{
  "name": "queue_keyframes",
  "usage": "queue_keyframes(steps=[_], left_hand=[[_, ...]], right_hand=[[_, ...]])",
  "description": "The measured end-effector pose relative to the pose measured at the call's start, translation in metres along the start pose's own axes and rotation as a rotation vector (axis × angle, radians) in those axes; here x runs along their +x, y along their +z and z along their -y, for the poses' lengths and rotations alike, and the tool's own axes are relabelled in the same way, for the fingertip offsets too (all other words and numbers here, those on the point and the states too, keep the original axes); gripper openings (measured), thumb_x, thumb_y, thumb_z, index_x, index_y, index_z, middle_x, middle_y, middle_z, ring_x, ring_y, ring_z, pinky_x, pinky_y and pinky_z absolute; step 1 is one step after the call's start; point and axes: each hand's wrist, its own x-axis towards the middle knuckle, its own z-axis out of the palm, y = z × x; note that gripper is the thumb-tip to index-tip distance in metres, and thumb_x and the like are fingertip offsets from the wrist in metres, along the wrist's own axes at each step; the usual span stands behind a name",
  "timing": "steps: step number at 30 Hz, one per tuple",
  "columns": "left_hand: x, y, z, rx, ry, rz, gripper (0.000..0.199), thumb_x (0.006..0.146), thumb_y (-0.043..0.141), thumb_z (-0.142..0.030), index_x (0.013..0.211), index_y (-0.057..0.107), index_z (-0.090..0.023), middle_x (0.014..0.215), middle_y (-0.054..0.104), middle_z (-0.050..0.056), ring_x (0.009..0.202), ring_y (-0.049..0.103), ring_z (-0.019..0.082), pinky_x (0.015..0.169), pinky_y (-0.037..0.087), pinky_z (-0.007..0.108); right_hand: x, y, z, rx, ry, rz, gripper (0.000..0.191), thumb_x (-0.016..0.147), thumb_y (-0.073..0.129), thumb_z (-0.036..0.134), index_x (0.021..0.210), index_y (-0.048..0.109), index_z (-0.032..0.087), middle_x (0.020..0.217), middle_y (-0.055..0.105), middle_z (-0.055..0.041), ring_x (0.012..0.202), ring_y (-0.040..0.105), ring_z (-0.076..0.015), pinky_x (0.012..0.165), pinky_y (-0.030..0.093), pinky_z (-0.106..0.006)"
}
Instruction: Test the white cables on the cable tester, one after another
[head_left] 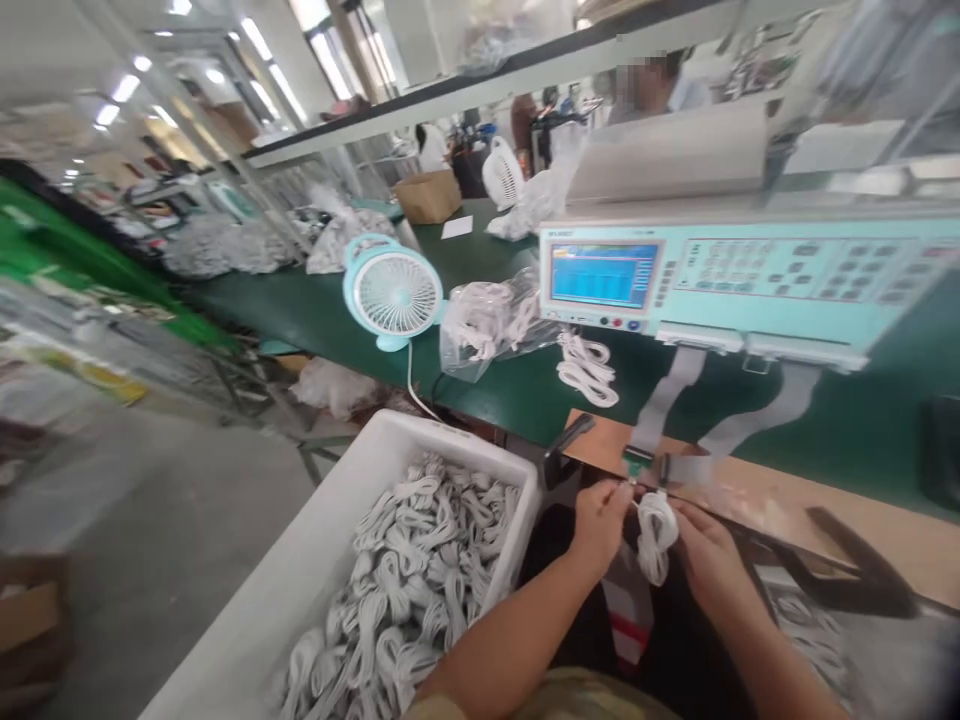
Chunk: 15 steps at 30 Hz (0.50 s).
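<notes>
A coiled white cable hangs between my hands at the front edge of the bench. My left hand pinches one end of it, right against a small green connector board. To the right of the coil, my right hand has its fingers closed by the cable's upper part, close to a second, dark connector; the exact grip is partly hidden. Grey ribbon cables run from these connectors up to a light-blue tester with a lit blue screen.
Left of my arms stands a white bin with many bundled cables. On the green bench are a small fan, a plastic bag of cables and a loose cable bundle. A black clamp grips the wooden board.
</notes>
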Motion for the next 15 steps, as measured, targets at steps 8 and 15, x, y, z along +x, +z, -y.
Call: queue_keyframes(steps=[8, 15], left_hand=[[0.0061, -0.0029, 0.0012, 0.059, 0.128, 0.015, 0.032, 0.076, 0.056, -0.034, 0.050, 0.053, -0.017, 0.060, 0.056, 0.001, 0.062, 0.050, 0.014, 0.062, 0.040, 0.025], [0.0081, -0.0030, 0.0019, 0.066, 0.086, 0.022, 0.035, 0.075, 0.057, -0.038, 0.049, 0.052, -0.016, 0.057, 0.049, -0.001, 0.059, 0.045, 0.012, 0.059, 0.037, 0.025]], right_hand=[[0.0017, -0.0007, -0.0009, 0.005, 0.031, 0.038, 0.032, 0.056, 0.083, 0.039, 0.081, 0.075, 0.021, 0.078, 0.072, -0.0040, 0.078, 0.064, -0.0245, 0.066, 0.051, -0.028], [-0.0005, -0.0006, 0.0013, -0.003, 0.047, 0.025, 0.032, 0.055, 0.084, 0.039, 0.080, 0.075, 0.022, 0.079, 0.072, -0.0034, 0.077, 0.065, -0.0237, 0.064, 0.051, -0.026]])
